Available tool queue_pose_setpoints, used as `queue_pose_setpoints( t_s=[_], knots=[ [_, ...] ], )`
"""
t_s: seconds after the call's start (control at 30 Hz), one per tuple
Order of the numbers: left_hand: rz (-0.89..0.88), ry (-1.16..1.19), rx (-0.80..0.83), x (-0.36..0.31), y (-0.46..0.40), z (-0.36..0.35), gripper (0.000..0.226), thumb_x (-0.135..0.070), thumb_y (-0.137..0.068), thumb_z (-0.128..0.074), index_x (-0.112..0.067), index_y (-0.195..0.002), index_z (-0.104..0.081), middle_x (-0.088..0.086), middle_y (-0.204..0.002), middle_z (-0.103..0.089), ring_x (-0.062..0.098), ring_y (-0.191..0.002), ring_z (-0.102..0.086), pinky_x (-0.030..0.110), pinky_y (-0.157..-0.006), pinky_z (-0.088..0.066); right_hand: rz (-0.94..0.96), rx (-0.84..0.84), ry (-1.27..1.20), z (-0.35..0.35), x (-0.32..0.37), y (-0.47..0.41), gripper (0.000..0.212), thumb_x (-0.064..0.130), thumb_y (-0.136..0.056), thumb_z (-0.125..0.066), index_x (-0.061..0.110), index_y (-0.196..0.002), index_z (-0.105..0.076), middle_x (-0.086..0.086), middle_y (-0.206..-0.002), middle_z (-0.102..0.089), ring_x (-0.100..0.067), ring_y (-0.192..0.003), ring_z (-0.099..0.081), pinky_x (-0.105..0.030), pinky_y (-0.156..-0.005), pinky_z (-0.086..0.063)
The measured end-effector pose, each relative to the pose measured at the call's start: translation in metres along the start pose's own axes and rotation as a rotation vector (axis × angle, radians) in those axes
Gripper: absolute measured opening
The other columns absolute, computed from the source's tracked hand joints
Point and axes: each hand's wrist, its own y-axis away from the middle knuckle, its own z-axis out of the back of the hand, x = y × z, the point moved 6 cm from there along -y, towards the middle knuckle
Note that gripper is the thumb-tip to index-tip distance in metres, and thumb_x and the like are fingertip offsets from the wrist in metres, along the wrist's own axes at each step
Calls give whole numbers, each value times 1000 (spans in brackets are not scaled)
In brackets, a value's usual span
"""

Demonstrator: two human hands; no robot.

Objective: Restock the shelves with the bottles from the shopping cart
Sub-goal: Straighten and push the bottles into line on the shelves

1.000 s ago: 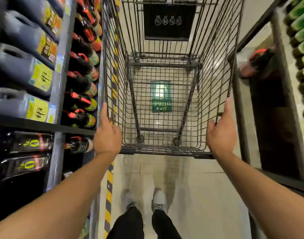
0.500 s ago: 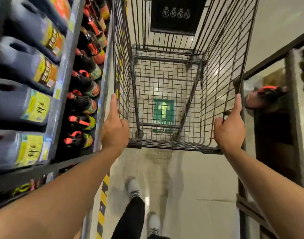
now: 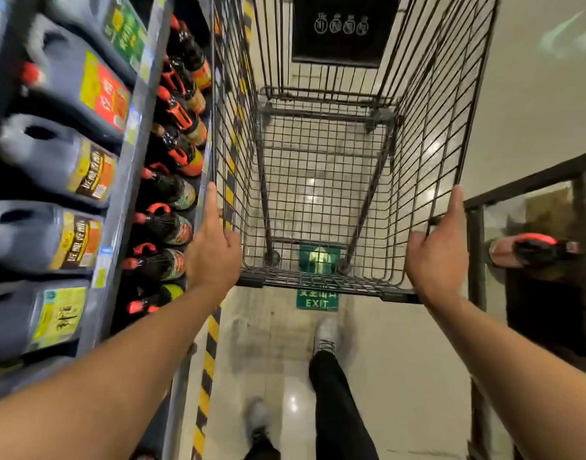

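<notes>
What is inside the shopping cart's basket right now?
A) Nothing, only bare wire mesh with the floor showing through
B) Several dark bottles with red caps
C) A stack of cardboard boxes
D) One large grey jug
A: the shopping cart shows only its wire mesh, with the floor tiles and the green exit sign visible through and below it, while the left hand and right hand grip its near end.
</notes>
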Motion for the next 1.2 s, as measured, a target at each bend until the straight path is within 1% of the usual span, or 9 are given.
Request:
queue_pose_setpoints(
  t_s=[0.13, 0.23, 0.43, 0.57, 0.73, 0.87, 0.93, 1.07, 1.2],
  knots=[
    [-36, 22, -12, -24, -50, -3, 76, -13, -98, -41, -33, -160, -1, 8, -70, -53, 32, -57, -50, 44, -50, -41, 17, 2, 1, -11, 23, -51, 85, 8, -93, -54, 30, -160, -7, -9, -149, -51, -33, -107, -62, -33, -78, -40],
    [-50, 6, -9, -40, -88, -4, 77, -13, -99, -41, -33, -161, -1, 7, -76, -52, 30, -55, -46, 38, -48, -33, 1, 17, 13, -17, 43, -85, 86, 10, -93, -53, 34, -159, -4, -13, -140, -57, -34, -97, -63, -33, -75, -38],
    [-32, -29, 37, -65, -160, -1, 80, -13, -97, -43, -31, -161, 2, 7, -60, -49, 32, -50, -47, 41, -43, -39, -38, 14, 23, -32, 88, -139, 85, 11, -94, -55, 35, -158, -4, -12, -151, -49, -33, -104, -64, -36, -80, -42],
    [-41, -18, 46, -79, -210, 3, 82, -12, -96, -45, -31, -161, 1, 2, -68, -50, 21, -48, -40, 31, -42, -24, -50, 13, 16, -43, 119, -172, 85, 12, -94, -55, 36, -158, -4, -9, -153, -48, -32, -111, -63, -34, -83, -39],
    [-63, 8, 60, -104, -270, 5, 82, -11, -95, -43, -32, -161, 3, 3, -66, -50, 27, -51, -44, 35, -41, -29, -39, 14, 21, -55, 154, -224, 86, 12, -94, -53, 35, -158, -1, -15, -140, -58, -23, -86, -59, -31, -79, -39],
    [-50, 22, 37, -124, -308, 1, 84, -10, -95, -44, -35, -160, 3, 3, -67, -52, 24, -51, -44, 32, -41, -28, -16, -10, 42, -61, 175, -271, 87, 11, -93, -55, 33, -159, -2, -15, -132, -62, -27, -92, -62, -31, -77, -40],
    [-53, 25, 37, -132, -323, -3, 84, -11, -95, -44, -36, -160, 4, 6, -77, -60, 22, -52, -44, 31, -43, -26, -12, -13, 43, -62, 184, -289, 87, 10, -93, -55, 34, -159, -3, -14, -128, -63, -22, -86, -58, -32, -76, -40],
    [-51, 22, 47, -143, -345, -9, 87, -13, -94, -46, -38, -158, 8, 8, -120, -66, 17, -58, -50, 32, -50, -35, -18, 10, -4, -63, 195, -313, 88, 10, -92, -55, 36, -158, -2, -13, -131, -63, -2, -63, -46, -31, -72, -40],
    [-20, -10, 26, -148, -354, -10, 87, -14, -94, -45, -38, -157, 10, 16, -89, -66, 27, -57, -51, 41, -52, -45, -21, 35, -30, -62, 202, -325, 89, 9, -92, -56, 36, -159, -3, -8, -146, -54, -2, -64, -48, -28, -76, -40]
  ],
)
